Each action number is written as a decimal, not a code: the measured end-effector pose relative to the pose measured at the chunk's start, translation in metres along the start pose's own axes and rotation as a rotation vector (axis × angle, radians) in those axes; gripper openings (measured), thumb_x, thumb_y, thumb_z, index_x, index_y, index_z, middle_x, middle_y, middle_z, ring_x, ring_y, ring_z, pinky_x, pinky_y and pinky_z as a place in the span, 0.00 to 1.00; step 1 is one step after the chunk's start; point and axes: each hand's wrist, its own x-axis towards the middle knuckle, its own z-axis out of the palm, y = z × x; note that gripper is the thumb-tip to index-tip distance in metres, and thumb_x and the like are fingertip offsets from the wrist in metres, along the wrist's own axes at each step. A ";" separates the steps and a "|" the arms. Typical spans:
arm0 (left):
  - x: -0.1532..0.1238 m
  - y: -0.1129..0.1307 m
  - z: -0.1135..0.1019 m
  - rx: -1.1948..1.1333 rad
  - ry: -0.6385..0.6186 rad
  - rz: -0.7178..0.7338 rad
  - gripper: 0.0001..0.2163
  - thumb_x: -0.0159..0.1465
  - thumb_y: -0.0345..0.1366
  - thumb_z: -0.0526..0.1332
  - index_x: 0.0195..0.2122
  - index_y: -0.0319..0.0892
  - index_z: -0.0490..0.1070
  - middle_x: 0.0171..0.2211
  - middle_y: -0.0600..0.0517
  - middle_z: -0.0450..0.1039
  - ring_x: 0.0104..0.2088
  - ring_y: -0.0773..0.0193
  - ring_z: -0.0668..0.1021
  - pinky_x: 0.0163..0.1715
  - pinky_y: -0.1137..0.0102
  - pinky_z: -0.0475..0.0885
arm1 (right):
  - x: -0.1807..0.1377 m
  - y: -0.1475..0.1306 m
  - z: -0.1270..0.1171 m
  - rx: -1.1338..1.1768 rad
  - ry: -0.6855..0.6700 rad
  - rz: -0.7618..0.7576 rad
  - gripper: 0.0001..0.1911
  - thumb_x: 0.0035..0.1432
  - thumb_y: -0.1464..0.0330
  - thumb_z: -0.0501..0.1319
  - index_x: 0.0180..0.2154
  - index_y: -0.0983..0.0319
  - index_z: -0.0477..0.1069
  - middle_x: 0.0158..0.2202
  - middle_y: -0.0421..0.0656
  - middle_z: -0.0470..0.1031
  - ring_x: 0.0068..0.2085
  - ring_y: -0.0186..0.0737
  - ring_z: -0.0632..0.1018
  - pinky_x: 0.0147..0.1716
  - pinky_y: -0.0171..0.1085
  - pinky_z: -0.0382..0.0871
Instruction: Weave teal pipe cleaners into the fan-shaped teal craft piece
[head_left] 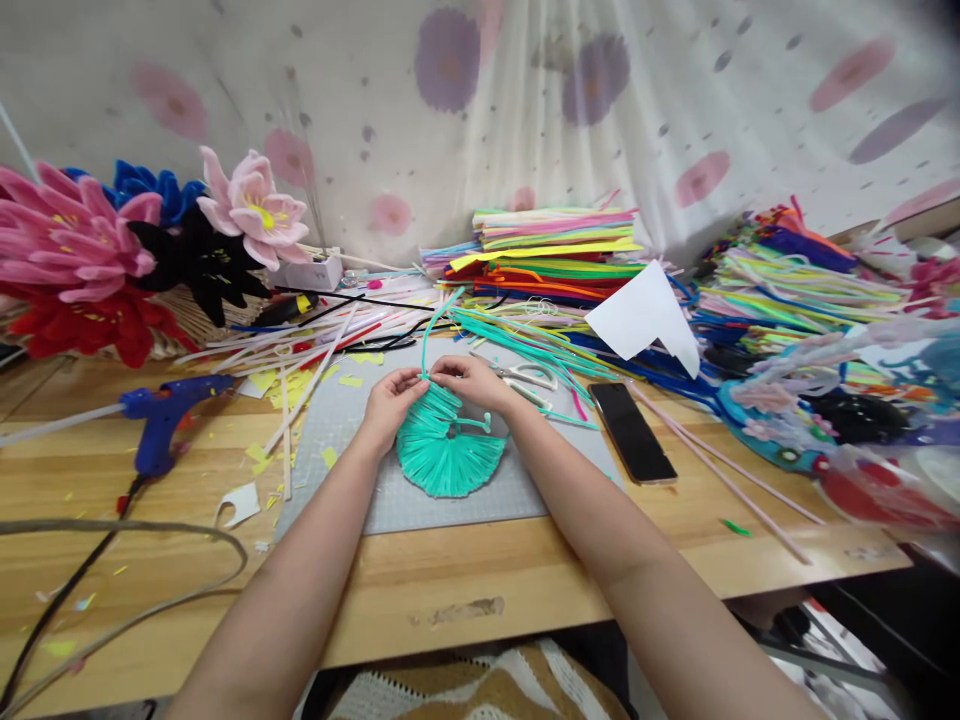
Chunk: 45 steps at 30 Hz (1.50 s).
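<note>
A round, fan-like piece of teal pipe cleaners (450, 460) rests on the grey cutting mat (330, 470) in front of me. My left hand (394, 402) pinches the upper left edge of this piece. Close beside it, my right hand (474, 380) has its fingertips pressed together at the top edge, where a long teal stem (427, 335) sticks up and bends away to the right. The fingertips nearly meet, and what lies between them is partly hidden. Just past my right hand lie scissors (529, 378) with pale handles.
On the left lie a blue glue gun (161, 415) and its cords, below fuzzy flowers (255, 210). Bundled pipe cleaners (555, 255) are stacked at the back. A phone (634, 432) is right of the mat; white paper (649, 320) leans behind it. Yellow scraps (289, 385) lie about.
</note>
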 end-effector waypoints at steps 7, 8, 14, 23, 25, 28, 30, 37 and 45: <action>-0.002 0.003 0.004 0.014 0.083 0.011 0.16 0.39 0.39 0.70 0.28 0.39 0.72 0.25 0.53 0.73 0.25 0.69 0.72 0.28 0.72 0.67 | 0.005 0.006 0.004 -0.027 0.010 -0.018 0.08 0.51 0.66 0.55 0.27 0.65 0.68 0.25 0.38 0.67 0.29 0.30 0.67 0.30 0.30 0.59; -0.002 0.003 0.005 0.019 0.096 0.007 0.16 0.39 0.39 0.70 0.28 0.38 0.72 0.25 0.53 0.73 0.24 0.69 0.72 0.28 0.72 0.67 | 0.005 0.006 0.004 -0.053 0.010 -0.010 0.08 0.51 0.67 0.55 0.27 0.65 0.68 0.25 0.38 0.67 0.28 0.30 0.67 0.30 0.30 0.59; -0.001 -0.001 0.006 0.116 0.189 0.040 0.13 0.40 0.38 0.68 0.26 0.38 0.73 0.23 0.52 0.73 0.24 0.67 0.72 0.27 0.72 0.66 | 0.000 -0.002 0.001 -0.190 -0.008 0.023 0.07 0.50 0.70 0.55 0.32 0.65 0.69 0.26 0.39 0.70 0.28 0.30 0.69 0.29 0.30 0.59; -0.003 -0.002 0.004 0.621 0.314 0.355 0.04 0.49 0.32 0.61 0.25 0.39 0.71 0.25 0.52 0.71 0.27 0.66 0.72 0.32 0.70 0.66 | -0.001 -0.016 0.010 -0.400 0.112 0.055 0.19 0.49 0.53 0.58 0.34 0.62 0.63 0.29 0.40 0.70 0.29 0.32 0.69 0.28 0.31 0.58; -0.006 -0.001 0.005 0.742 0.309 0.440 0.02 0.49 0.30 0.59 0.24 0.40 0.70 0.25 0.52 0.70 0.28 0.65 0.72 0.33 0.70 0.66 | 0.002 -0.018 0.013 -0.446 0.123 0.099 0.22 0.49 0.50 0.56 0.33 0.62 0.62 0.28 0.40 0.69 0.28 0.32 0.68 0.26 0.31 0.56; -0.009 0.001 0.006 0.827 0.312 0.487 0.03 0.49 0.28 0.57 0.23 0.40 0.69 0.25 0.52 0.70 0.29 0.65 0.71 0.34 0.70 0.65 | 0.006 -0.022 0.017 -0.495 0.107 0.155 0.22 0.49 0.49 0.55 0.31 0.63 0.61 0.27 0.41 0.68 0.27 0.33 0.67 0.25 0.32 0.55; -0.009 0.001 0.006 0.831 0.317 0.483 0.03 0.49 0.28 0.58 0.23 0.40 0.69 0.25 0.53 0.70 0.29 0.65 0.71 0.33 0.70 0.65 | 0.008 -0.024 0.019 -0.475 0.085 0.146 0.19 0.51 0.52 0.56 0.32 0.63 0.60 0.28 0.41 0.68 0.27 0.32 0.67 0.26 0.32 0.56; -0.007 -0.003 0.005 0.729 0.303 0.385 0.05 0.50 0.31 0.59 0.28 0.40 0.72 0.27 0.52 0.73 0.29 0.66 0.73 0.33 0.70 0.67 | 0.012 -0.022 0.013 -0.312 0.058 0.102 0.15 0.49 0.59 0.59 0.31 0.62 0.58 0.26 0.37 0.65 0.27 0.31 0.66 0.27 0.32 0.59; -0.001 -0.004 0.003 0.439 0.270 0.254 0.09 0.48 0.37 0.63 0.28 0.38 0.73 0.26 0.50 0.74 0.26 0.65 0.74 0.30 0.70 0.67 | 0.015 -0.009 0.006 0.211 -0.013 0.126 0.16 0.43 0.75 0.60 0.32 0.60 0.54 0.24 0.34 0.69 0.25 0.30 0.71 0.24 0.30 0.63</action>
